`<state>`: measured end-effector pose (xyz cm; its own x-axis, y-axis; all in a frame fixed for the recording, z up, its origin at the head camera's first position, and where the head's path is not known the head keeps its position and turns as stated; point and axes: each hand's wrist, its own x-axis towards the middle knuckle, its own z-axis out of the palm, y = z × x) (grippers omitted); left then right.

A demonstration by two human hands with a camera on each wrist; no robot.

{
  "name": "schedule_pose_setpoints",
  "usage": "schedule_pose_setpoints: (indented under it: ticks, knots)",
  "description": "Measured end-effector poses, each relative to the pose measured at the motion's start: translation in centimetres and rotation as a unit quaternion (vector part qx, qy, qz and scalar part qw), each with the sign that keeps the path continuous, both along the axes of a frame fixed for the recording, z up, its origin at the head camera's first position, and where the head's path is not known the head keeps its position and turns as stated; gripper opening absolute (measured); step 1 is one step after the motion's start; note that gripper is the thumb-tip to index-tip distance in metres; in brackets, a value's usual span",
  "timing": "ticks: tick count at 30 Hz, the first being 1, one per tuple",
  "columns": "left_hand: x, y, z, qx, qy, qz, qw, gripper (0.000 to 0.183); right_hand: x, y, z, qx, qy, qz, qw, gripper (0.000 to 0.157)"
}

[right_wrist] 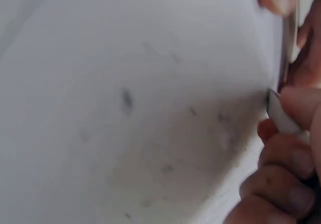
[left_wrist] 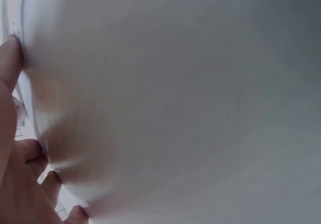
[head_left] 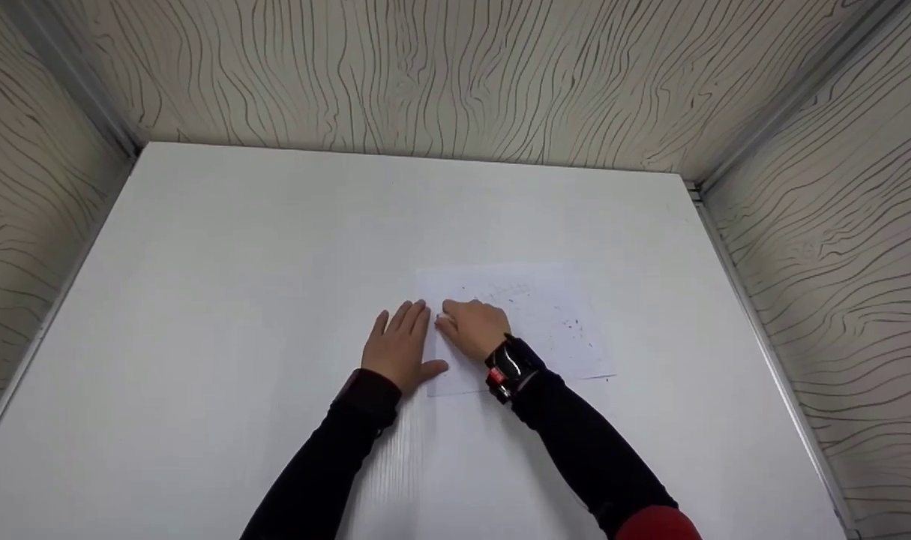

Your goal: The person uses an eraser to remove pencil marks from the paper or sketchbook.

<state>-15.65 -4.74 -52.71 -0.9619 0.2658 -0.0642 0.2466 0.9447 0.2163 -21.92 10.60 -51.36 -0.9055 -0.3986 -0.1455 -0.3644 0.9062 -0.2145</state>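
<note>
A white sheet of paper (head_left: 549, 322) lies on the white table, with faint pencil marks in its upper part and small dark crumbs scattered over it. My left hand (head_left: 399, 349) rests flat along the sheet's left edge, fingers straight and thumb spread onto the paper. Just beside it, my right hand (head_left: 476, 328) pinches a small white eraser (right_wrist: 282, 114) between thumb and curled fingers. The eraser's dark-smudged tip is right at the paper in the right wrist view. Most of the eraser is hidden in the grip.
The white tabletop (head_left: 260, 247) stretches around the sheet. Wood-grain patterned panels (head_left: 425, 75) stand behind it and on both sides. Black bands sit on both wrists, the right one carrying a small device (head_left: 509, 367).
</note>
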Motion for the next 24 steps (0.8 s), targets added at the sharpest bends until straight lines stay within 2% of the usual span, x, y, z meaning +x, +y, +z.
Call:
schedule_pose_setpoints:
  ticks: [4,7,12,18,21,24]
  knots:
    - [-0.2,0.0,-0.2,0.004,0.017,0.005,0.9998,0.091,-0.4,-0.3,0.3,-0.003,0.024,-0.011,1.0,0.029]
    - [-0.2,0.0,-0.3,0.007,0.013,0.001,0.9999,0.094,-0.9,-0.2,0.4,-0.002,0.028,-0.026,0.999,0.029]
    - [-0.1,0.0,-0.1,0.007,-0.003,-0.009,0.9999,0.097,-1.3,1.8,0.3,-0.005,0.01,-0.056,0.998,0.028]
    - [0.0,-0.2,0.8,0.013,-0.009,-0.019,0.9997,0.09,-1.3,3.8,0.8,-0.01,0.009,-0.08,0.997,0.026]
    - [0.0,-0.2,0.5,0.004,-0.018,-0.017,0.9997,0.094,-0.8,2.7,0.9,-0.012,0.013,-0.062,0.998,0.027]
    - [-0.1,-0.2,0.2,0.002,-0.023,-0.014,0.9996,0.097,-0.1,1.1,0.5,-0.02,0.003,-0.015,1.0,0.029]
